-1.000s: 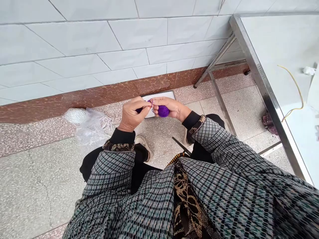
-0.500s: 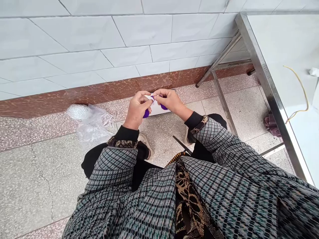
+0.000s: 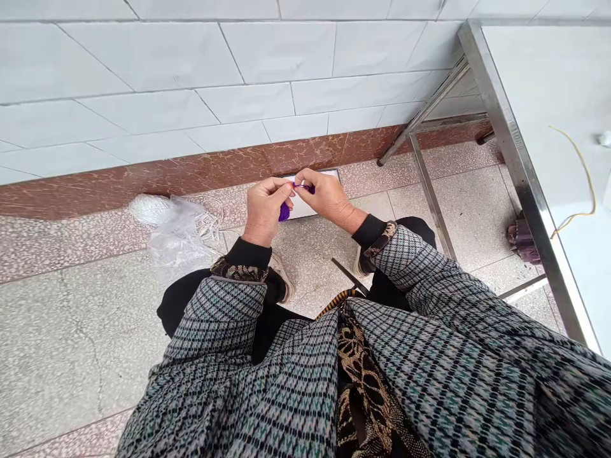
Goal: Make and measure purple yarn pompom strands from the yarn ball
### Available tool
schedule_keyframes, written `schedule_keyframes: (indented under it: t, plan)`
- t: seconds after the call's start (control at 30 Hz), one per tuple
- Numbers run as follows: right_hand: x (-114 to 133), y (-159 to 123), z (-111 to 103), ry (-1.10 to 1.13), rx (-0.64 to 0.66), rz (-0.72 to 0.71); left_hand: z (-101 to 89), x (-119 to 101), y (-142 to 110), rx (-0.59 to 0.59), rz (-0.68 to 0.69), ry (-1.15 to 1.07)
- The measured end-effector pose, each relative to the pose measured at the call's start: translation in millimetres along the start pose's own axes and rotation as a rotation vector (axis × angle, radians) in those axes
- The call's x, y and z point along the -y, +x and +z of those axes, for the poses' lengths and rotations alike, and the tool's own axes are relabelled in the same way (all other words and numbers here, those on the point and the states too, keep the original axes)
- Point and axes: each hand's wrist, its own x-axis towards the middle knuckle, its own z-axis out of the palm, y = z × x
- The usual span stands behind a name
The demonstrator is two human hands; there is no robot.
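Purple yarn [image 3: 284, 212] is held between my two hands, which are close together in the middle of the view. My left hand [image 3: 265, 207] pinches it with thumb and forefinger, and a purple bundle hangs below those fingers. My right hand [image 3: 327, 196] pinches a strand of the yarn, with more purple showing behind its fingers. Under the hands lies a white flat board [image 3: 310, 207] with a dark edge, partly covered by them. How the strand runs between the fingertips is too small to make out.
Left on the floor sit a ball of white yarn [image 3: 150, 208] and a clear plastic bag [image 3: 174, 245] with white cord. Scissors [image 3: 350, 275] with a dark blade show near my knees. A metal-framed table [image 3: 520, 165] stands at right, a yellow cord [image 3: 585, 172] on it.
The fingertips of both hands have closed in on the strand. My left hand has shifted slightly right, and less purple yarn shows by my right hand.
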Motion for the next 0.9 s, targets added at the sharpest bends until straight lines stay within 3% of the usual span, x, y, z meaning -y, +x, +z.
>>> schedule_keyframes:
  t: [0.13, 0.27, 0.5, 0.9]
  plan:
    - [-12, 7, 3, 0.166, -0.007, -0.052, 0.7, -6, 1, -0.062, 0.02, 0.079]
    - [-20, 13, 4, 0.277, -0.052, 0.017, -3.3, -8, 2, -0.035, 0.042, 0.24]
    - [-7, 6, -6, 0.061, 0.047, -0.095, -9.6, -2, 3, 0.026, 0.202, 0.485]
    - [0, 4, -11, 0.026, 0.049, -0.023, -7.9, -2, 0, 0.123, 0.003, 0.124]
